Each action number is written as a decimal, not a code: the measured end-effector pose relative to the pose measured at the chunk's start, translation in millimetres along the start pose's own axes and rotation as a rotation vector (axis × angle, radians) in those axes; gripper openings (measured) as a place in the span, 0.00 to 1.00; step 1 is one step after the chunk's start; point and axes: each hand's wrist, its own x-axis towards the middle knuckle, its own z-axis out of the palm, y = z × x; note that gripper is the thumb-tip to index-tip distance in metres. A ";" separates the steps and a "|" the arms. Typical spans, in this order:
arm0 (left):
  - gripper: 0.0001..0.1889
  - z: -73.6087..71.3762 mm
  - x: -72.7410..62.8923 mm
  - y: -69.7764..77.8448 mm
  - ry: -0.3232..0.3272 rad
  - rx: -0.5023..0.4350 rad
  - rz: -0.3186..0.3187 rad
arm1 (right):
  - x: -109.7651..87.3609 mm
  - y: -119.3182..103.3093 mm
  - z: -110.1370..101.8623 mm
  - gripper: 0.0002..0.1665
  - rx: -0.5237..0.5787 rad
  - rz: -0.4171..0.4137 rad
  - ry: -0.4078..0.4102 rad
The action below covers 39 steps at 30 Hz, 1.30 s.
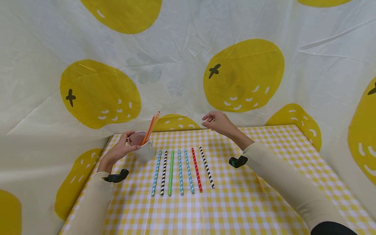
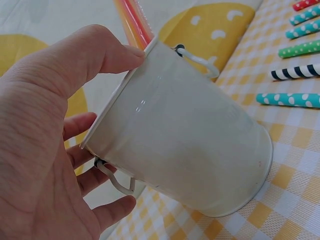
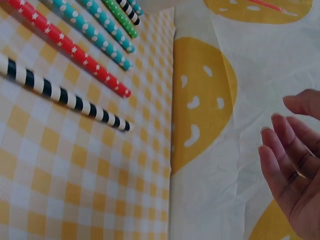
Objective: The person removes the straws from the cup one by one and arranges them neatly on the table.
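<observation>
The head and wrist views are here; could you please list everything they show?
Bucket: one, white, left of the row
Straws in bucket: count unclear, red and orange, leaning out
Blue straws: three, dotted blue, first, fourth and fifth from left
Striped straws: two, black and white, second and seventh
Green straw: one, dotted green, third
Red straw: one, starred red, sixth
Tablecloth: one, yellow-white check, under the row
Backdrop: count unclear, white with yellow fruit shapes, background
Wrist devices: two, black, one per wrist
Dark item: one, black, lower right edge
Sleeves: two, beige, on arms
Left hand: one, bare, gripping bucket
Right hand: one, bare, raised, holding nothing
</observation>
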 end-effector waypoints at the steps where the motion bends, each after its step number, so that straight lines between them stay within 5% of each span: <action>1: 0.46 -0.3 -0.1 0.4 0.000 -0.001 0.000 | 1.5 -3.2 2.8 0.17 0.008 -0.013 -0.011; 12: 0.45 0.5 -1.2 6.4 -0.010 -0.019 -0.002 | 18.1 -19.8 36.0 0.13 0.068 -0.191 -0.103; 18: 0.43 2.5 -4.2 17.9 -0.013 -0.018 -0.016 | 22.7 -31.5 51.1 0.14 0.072 -0.216 -0.122; 39: 0.45 -1.2 0.4 -1.4 -0.005 -0.004 0.013 | 39.6 -68.3 90.3 0.14 0.134 -0.308 -0.112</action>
